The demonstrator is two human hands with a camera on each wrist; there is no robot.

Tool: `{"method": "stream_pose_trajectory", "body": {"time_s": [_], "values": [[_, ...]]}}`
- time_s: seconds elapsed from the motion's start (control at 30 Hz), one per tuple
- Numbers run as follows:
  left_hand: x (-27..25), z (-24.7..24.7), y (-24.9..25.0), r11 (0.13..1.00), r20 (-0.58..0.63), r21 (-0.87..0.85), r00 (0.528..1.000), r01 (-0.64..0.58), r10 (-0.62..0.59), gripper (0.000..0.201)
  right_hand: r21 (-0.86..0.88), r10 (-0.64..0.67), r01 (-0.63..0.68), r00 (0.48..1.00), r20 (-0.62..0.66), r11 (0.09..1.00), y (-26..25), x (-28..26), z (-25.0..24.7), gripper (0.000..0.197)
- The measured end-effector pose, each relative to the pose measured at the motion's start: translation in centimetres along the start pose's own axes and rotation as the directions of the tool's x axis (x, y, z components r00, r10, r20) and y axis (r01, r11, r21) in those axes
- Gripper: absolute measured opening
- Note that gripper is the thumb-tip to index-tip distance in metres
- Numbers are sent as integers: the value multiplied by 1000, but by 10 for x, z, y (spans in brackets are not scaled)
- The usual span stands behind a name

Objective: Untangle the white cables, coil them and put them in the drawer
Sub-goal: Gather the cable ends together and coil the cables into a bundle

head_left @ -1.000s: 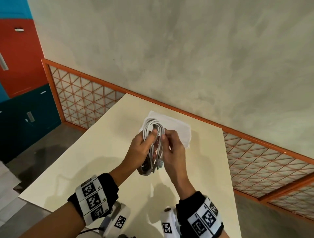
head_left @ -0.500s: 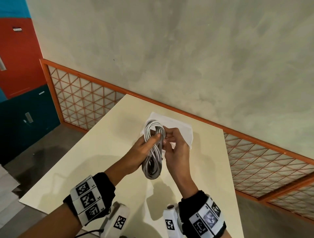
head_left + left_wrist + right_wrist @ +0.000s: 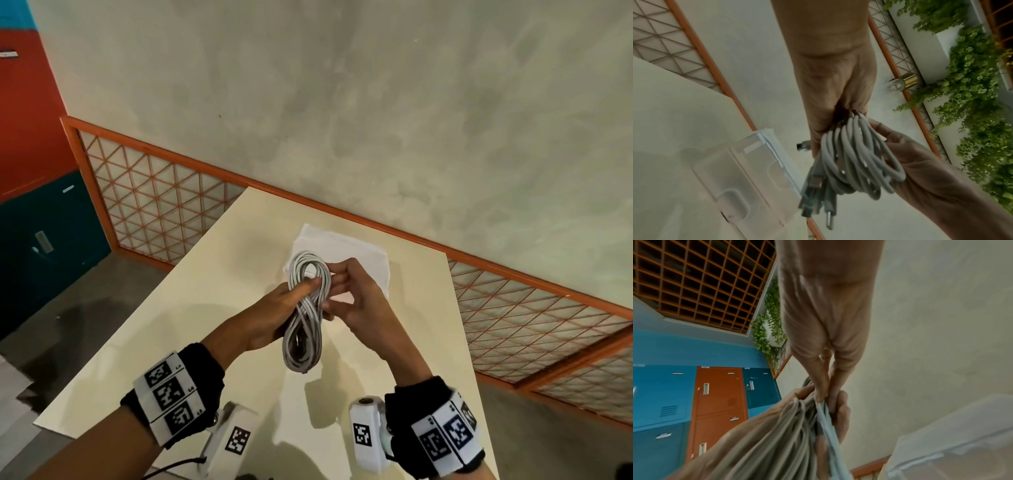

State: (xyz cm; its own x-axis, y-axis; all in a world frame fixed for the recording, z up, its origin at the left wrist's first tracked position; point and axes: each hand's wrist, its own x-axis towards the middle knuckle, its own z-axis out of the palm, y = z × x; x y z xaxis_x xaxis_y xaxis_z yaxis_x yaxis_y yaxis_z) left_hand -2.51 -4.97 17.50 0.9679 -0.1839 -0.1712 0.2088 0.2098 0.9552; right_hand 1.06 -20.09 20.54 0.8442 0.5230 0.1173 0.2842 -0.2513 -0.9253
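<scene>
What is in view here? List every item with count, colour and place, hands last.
cable bundle: one coil, white, held in the air above the table
table: one, cream, under the hands
drawer box: one, clear white plastic, on the table beyond the hands
lattice railing: orange, behind the table
lockers: red and teal, far left
plants: green, on the wall
left hand: grips the coil's middle
right hand: pinches the coil's right side

Above the cream table [image 3: 191, 318] the space is open on the left and near side, while the translucent drawer box [image 3: 346, 246] sits at the far edge just before the wall [image 3: 376, 120].
</scene>
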Motion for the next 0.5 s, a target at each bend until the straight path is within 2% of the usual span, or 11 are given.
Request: {"method": "stream_pose_trajectory", "body": {"time_s": [0.13, 0.2, 0.27, 0.33, 0.4, 0.5], "values": [[1, -1, 1, 998, 90, -2, 994, 70, -69, 26, -106, -36, 29, 997, -67, 994, -1, 1, 4, 45], [2, -3, 3, 993, 122, 25, 986, 113, -115, 25, -194, -80, 57, 991, -112, 979, 3, 1, 7, 44], [5, -8, 3, 987, 132, 57, 979, 149, -155, 29, -211, -94, 63, 985, -143, 976, 8, 2, 9, 41], [7, -13, 3, 976, 143, 123, 970, 180, -196, 37, -197, -73, 42, 985, -155, 979, 12, 2, 9, 40], [7, -16, 6, 956, 157, 226, 961, 189, -227, 35, -210, -62, 29, 986, -156, 977, 15, 3, 6, 42], [7, -18, 6, 926, 190, 349, 957, 144, -220, 44, -252, -63, 24, 987, -146, 968, 18, 5, 3, 45]]}}
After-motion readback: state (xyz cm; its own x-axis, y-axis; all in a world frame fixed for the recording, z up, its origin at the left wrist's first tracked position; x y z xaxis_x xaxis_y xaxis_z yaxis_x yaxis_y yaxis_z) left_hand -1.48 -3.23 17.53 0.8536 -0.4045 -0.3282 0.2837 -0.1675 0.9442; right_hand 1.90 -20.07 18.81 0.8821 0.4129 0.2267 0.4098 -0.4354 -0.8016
